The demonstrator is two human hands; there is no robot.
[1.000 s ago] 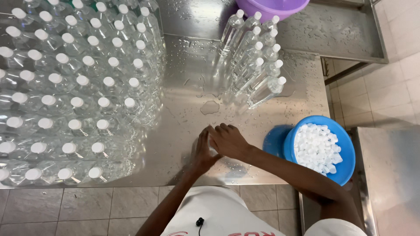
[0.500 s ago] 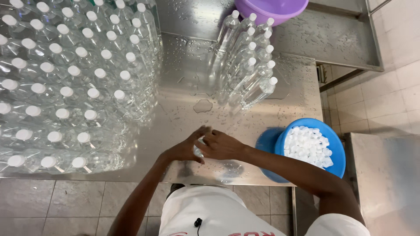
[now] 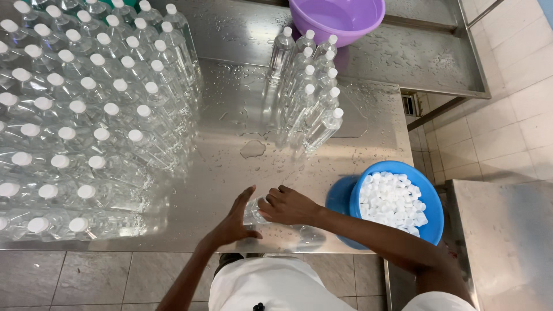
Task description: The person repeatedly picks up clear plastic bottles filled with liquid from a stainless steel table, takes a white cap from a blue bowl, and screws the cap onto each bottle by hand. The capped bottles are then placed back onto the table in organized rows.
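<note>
A clear plastic bottle (image 3: pixel 256 214) stands on the wet steel table (image 3: pixel 230 150) near its front edge, seen from above. My right hand (image 3: pixel 291 205) is closed over the bottle's top. My left hand (image 3: pixel 233 222) rests against the bottle's left side with fingers spread. A blue bowl (image 3: pixel 429 198) full of white caps (image 3: pixel 391 201) sits just right of my right forearm.
Several capped clear bottles (image 3: pixel 86 109) fill the table's left half in rows. A smaller group of capped bottles (image 3: pixel 308 86) stands at the back centre. A purple basin (image 3: pixel 340 20) sits behind them on a steel tray. A tiled floor lies to the right.
My hands and the bottle stay near the table's front edge. My left hand's fingers have spread wider along the bottle while the right hand stays on its top.
</note>
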